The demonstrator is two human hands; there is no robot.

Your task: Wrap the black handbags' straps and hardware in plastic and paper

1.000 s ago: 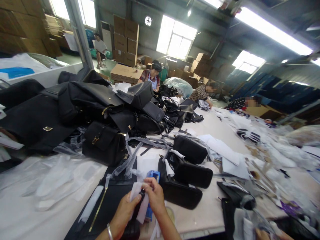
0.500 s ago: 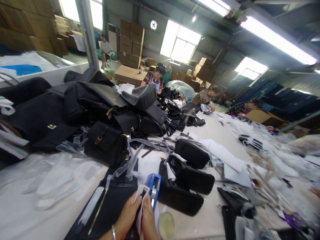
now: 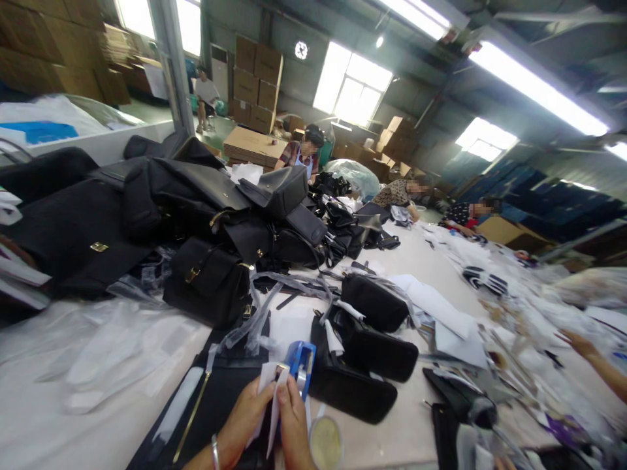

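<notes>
In the head view, my left hand (image 3: pixel 249 412), with a silver bracelet at the wrist, is closed on a white paper strip (image 3: pixel 267 378) around a narrow black strap with a small metal buckle (image 3: pixel 281 369). My right hand (image 3: pixel 292 418) pinches the same wrapped strap from the other side. Just beyond my fingers stands a blue tape dispenser (image 3: pixel 307 356). Beneath my left hand lies a flat black bag (image 3: pixel 223 391) with a gold zipper (image 3: pixel 192 414). A round tin (image 3: pixel 326 441) with a pale yellowish top sits beside my right hand. My palms hide part of the strap.
Black bags (image 3: pixel 186 186) are heaped at the left and back. Small black bags (image 3: pixel 355 385) lie right of the dispenser, clear plastic (image 3: pixel 117 352) at left. Loose papers (image 3: pixel 458 339) cover the right. Another person's hand (image 3: pixel 580 343) reaches in there; other people sit farther back.
My hands have shifted slightly, and the white paper now spreads wider around the strap. At the right edge, another person's arm has come further into view.
</notes>
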